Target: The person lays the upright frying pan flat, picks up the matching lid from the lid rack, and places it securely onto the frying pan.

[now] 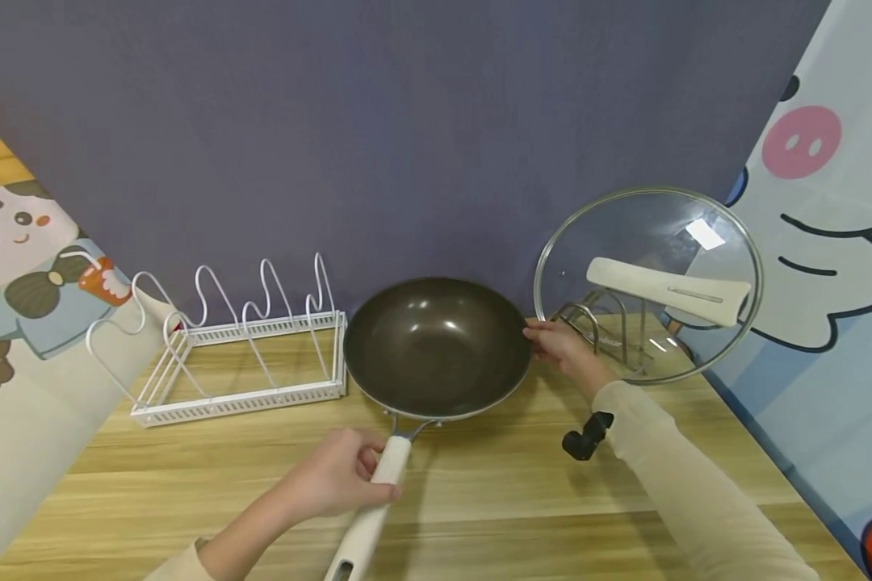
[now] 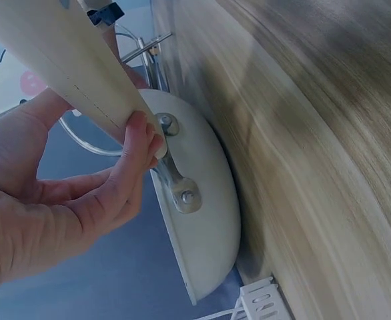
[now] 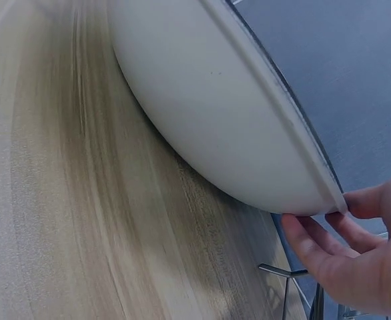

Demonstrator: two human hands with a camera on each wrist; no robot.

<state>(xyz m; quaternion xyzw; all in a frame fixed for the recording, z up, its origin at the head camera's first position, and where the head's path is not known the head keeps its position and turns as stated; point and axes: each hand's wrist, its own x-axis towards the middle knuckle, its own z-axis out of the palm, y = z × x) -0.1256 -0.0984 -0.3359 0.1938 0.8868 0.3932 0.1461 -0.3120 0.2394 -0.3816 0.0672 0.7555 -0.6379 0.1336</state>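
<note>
A wok (image 1: 436, 347) with a dark brown inside and a cream outside sits at the middle of the wooden table, its long cream handle (image 1: 369, 524) pointing toward me. My left hand (image 1: 337, 476) grips that handle near its joint with the pan. In the left wrist view, fingertips press on the handle (image 2: 75, 60) close to the metal bracket (image 2: 182, 190). On the far right side of the wok, my right hand (image 1: 561, 349) pinches the rim. The right wrist view shows the thumb at the edge and the fingers (image 3: 309, 243) beneath the wok's curved wall (image 3: 202, 113).
To the left stands a white wire rack (image 1: 240, 395) with several upright loops. A glass lid (image 1: 647, 218) with a cream handle stands tilted in a metal holder (image 1: 621, 331) behind my right hand. A dark panel (image 1: 436, 145) rises along the table's back edge.
</note>
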